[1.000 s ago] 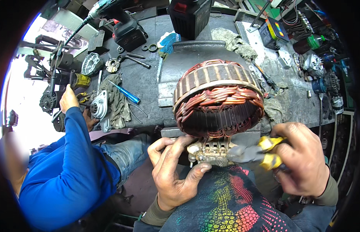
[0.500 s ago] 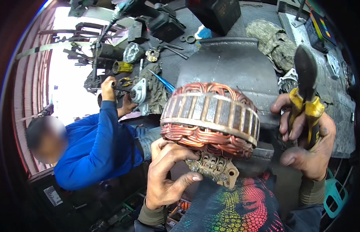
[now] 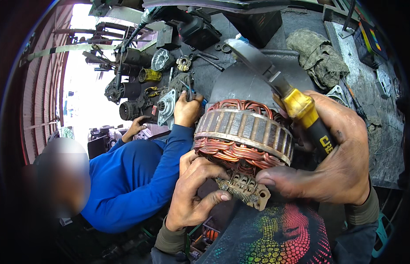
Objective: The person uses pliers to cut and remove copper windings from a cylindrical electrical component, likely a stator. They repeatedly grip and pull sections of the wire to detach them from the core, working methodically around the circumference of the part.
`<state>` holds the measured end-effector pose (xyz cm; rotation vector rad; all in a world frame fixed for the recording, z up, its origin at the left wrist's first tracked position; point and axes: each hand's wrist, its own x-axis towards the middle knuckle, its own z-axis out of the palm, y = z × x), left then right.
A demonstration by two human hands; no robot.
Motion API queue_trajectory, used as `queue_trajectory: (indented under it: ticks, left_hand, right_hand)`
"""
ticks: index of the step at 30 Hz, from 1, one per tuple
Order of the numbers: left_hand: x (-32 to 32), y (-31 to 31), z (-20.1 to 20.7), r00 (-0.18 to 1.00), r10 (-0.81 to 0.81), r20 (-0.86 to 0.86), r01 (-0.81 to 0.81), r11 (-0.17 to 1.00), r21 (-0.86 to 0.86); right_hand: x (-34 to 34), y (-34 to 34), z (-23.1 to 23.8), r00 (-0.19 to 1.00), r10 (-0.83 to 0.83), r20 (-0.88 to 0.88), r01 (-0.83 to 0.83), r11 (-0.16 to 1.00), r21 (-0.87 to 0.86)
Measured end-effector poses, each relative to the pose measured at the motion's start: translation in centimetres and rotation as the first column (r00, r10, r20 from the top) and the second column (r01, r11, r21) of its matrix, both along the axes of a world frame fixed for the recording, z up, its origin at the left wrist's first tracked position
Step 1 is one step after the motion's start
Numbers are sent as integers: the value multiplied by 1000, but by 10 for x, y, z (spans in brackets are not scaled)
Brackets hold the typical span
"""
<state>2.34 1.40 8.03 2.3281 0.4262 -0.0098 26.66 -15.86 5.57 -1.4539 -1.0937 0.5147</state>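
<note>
Cluttered workshop tabletop (image 3: 258, 83) seen from above, two hands working on a copper-wound motor coil.

Left hand (image 3: 194, 193) grips the underside of the coil (image 3: 242, 136) (a ring of copper wire and steel plates) held just above the lap, fingers touching its small connector block (image 3: 247, 193). Right hand (image 3: 335, 165) is clenched around yellow-handled pliers (image 3: 280, 86), thumb against the coil. Beside them, a person in a blue sleeve (image 3: 139, 176) reaches toward motor parts (image 3: 163, 105).
</note>
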Motion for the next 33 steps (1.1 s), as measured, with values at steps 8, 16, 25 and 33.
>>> queue_trajectory:
  ticks: [8,16,25,33]
  left_hand:
    - [-3,0,0,999,32,-10,-33,999,-35]
    - [-20,-7,-33,958,237,158,-159,905,-395]
    - [-21,0,-56,934,193,302,-51,905,-421]
    - [-20,3,-68,906,169,388,6,911,-412]
  right_hand:
    - [-1,-11,0,1000,8,-15,-9,996,-86]
    - [-28,-65,28,891,-19,454,129,969,-212]
    - [-87,-55,65,673,403,620,150,747,-648]
    - [-108,-29,74,554,486,676,272,662,-698]
